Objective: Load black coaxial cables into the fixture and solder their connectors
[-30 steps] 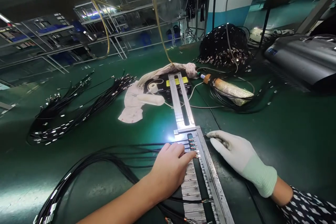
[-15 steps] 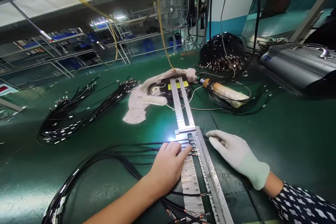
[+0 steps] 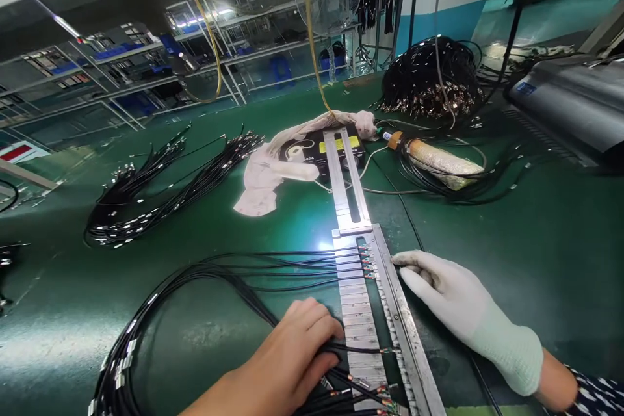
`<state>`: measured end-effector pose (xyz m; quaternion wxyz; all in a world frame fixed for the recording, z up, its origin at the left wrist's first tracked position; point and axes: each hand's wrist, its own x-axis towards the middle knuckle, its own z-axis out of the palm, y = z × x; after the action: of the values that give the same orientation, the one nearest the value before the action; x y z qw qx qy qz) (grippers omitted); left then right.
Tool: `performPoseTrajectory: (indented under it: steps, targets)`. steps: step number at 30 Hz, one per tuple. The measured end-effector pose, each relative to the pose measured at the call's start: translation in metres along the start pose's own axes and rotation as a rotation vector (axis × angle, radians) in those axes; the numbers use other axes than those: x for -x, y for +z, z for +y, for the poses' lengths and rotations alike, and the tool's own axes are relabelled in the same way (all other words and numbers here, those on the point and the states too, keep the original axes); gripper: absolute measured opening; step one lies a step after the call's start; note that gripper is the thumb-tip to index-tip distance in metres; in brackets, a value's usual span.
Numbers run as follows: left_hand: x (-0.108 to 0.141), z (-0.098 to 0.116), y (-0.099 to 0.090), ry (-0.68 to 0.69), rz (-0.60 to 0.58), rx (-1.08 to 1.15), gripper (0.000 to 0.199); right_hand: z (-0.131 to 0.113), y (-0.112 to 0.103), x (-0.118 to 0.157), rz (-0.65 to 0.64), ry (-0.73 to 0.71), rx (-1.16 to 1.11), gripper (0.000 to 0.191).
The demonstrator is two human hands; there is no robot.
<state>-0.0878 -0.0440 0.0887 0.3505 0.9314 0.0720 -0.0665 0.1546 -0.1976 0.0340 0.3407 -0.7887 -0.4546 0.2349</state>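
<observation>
My bare left hand point(image 3: 305, 348) is low in the middle, its fingers curled around a black cable point(image 3: 358, 348) whose stripped end lies across the slotted metal fixture point(image 3: 358, 322). Farther up the fixture, several black cables point(image 3: 302, 265) lie side by side in the slots, with coloured wires and small metal connectors point(image 3: 368, 263) at their ends. My right hand point(image 3: 453, 299), in a white glove, rests by the fixture's long right rail point(image 3: 402, 318). Its fingertips are at the rail's edge, thumb and forefinger slightly apart, and nothing shows between them. More cable ends point(image 3: 370, 390) lie near my left hand.
A black box point(image 3: 316, 149) with white cloth point(image 3: 258, 185) stands behind the fixture. Cable bundles lie at left point(image 3: 160, 201) and back right point(image 3: 431, 81). A wrapped roll point(image 3: 443, 162) lies right of the box, near a grey machine point(image 3: 565, 107). Yellow tubing point(image 3: 312, 32) hangs overhead.
My left hand has drawn back from the cable ends at the top of the fixture down to a lower cable. My right hand stays by the rail. The view has shifted slightly.
</observation>
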Motion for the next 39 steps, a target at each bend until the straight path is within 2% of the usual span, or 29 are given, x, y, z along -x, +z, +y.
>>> performPoseTrajectory:
  steps: [3,7,9,15,20,25,28,31,35,39]
  targets:
    - [-0.005,-0.008,0.005,-0.029,0.041,0.142,0.014,0.001,-0.001,-0.002,-0.005,0.015,-0.035,0.026]
    - [-0.016,-0.025,0.007,-0.014,0.244,0.213,0.017,0.0,-0.001,-0.002,0.007,0.028,-0.048,0.026]
    - [-0.019,-0.03,0.005,-0.002,0.284,0.186,0.019,-0.001,0.0,-0.002,0.018,0.015,-0.036,0.026]
    - [-0.027,-0.036,0.007,0.08,0.263,-0.062,0.038,0.003,0.001,-0.002,0.041,-0.038,0.018,0.024]
    - [-0.029,-0.04,0.007,0.202,0.269,-0.212,0.038,0.005,0.002,-0.002,0.04,-0.05,0.038,0.02]
    - [-0.034,-0.04,-0.008,0.208,0.095,-0.103,0.044,0.004,0.002,-0.002,0.027,-0.048,0.041,0.02]
    - [-0.04,-0.04,-0.018,0.202,0.037,-0.137,0.041,0.005,0.002,-0.002,0.03,-0.045,0.037,0.02]
    - [-0.045,-0.043,-0.02,0.224,0.065,-0.168,0.04,0.006,0.002,-0.002,0.036,-0.046,0.035,0.02]
    - [-0.043,-0.05,-0.012,0.275,0.152,-0.166,0.04,0.006,0.002,-0.001,0.035,-0.035,0.031,0.022]
    - [-0.032,-0.05,0.002,0.29,0.286,-0.49,0.038,0.005,0.001,-0.001,0.02,-0.01,0.027,0.022]
